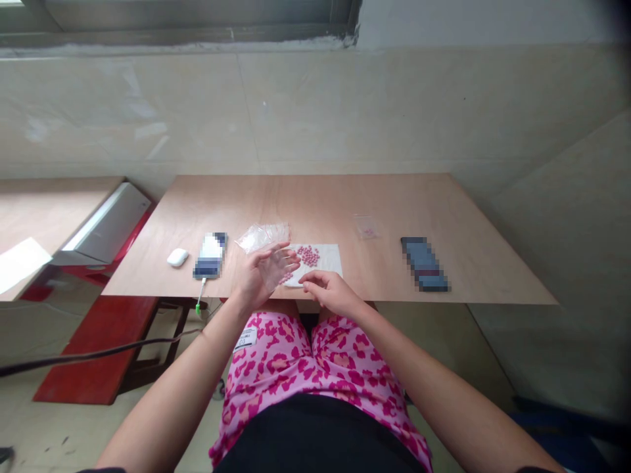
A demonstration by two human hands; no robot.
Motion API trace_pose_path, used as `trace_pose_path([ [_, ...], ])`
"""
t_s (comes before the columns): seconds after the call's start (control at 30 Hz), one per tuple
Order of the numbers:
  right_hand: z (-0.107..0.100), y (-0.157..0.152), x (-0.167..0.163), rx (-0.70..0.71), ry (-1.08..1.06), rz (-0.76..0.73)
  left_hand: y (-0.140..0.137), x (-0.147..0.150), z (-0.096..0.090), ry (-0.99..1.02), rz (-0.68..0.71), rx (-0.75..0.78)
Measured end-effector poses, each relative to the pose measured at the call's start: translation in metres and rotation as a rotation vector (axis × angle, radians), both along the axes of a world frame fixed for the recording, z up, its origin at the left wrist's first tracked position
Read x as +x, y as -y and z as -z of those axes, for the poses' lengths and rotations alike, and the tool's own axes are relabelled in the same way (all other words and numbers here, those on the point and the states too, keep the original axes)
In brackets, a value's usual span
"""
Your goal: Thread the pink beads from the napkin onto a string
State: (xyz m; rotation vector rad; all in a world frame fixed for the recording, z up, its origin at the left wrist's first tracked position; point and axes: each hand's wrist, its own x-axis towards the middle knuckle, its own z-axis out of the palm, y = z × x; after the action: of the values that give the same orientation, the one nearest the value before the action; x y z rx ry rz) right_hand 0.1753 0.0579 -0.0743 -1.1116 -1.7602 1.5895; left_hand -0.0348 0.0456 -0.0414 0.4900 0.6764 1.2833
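Small pink beads (308, 255) lie in a pile on a white sheet (331, 253) at the table's near edge. My left hand (266, 274) is over the sheet's left side, palm turned up and inward, fingers stretched and slightly apart. A few more pink pieces (286, 278) show just beside its fingers. My right hand (331, 289) is at the sheet's near right corner, thumb and fingertips drawn together in a pinch. Whatever may be between them is too small to make out. Behind my left hand lies a crumpled clear plastic bag (263, 235).
A small clear bag with pink pieces (365, 227) lies behind and to the right. A phone (424, 264) is at the right; another phone (211, 255), with a cable, and a white earbud case (177, 257) are at the left. A red bench (98, 351) stands below.
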Motion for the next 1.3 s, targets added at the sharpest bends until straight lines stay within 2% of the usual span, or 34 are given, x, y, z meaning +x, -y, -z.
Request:
trace_pose_path([
  [0.07,0.001,0.001,-0.009,-0.173,-0.101,-0.003,0.001,0.005,-0.002,-0.013,-0.003,-0.015],
  [0.13,0.001,0.001,-0.015,-0.250,-0.190,0.000,0.002,0.009,-0.002,-0.025,0.006,-0.033],
  [0.27,0.000,0.002,-0.019,-0.336,-0.315,0.022,0.002,0.014,0.003,-0.037,0.029,-0.026],
  [0.43,0.000,0.006,-0.019,-0.443,-0.420,0.062,0.001,0.016,0.011,-0.030,0.082,0.055],
  [0.67,-0.002,0.010,-0.020,-0.530,-0.531,0.065,0.002,0.015,0.007,-0.044,0.107,0.087],
  [0.8,-0.007,0.011,-0.020,-0.527,-0.524,0.037,0.004,0.016,0.003,-0.062,0.116,0.059],
  [0.97,-0.003,0.013,-0.022,-0.445,-0.493,0.035,0.006,0.018,-0.001,-0.090,0.136,0.019],
  [1.2,0.004,0.012,-0.023,-0.375,-0.418,0.064,0.003,0.015,0.004,-0.114,0.114,0.028],
  [1.3,0.001,0.009,-0.019,-0.331,-0.362,0.011,0.003,0.014,0.006,-0.155,0.157,0.052],
])
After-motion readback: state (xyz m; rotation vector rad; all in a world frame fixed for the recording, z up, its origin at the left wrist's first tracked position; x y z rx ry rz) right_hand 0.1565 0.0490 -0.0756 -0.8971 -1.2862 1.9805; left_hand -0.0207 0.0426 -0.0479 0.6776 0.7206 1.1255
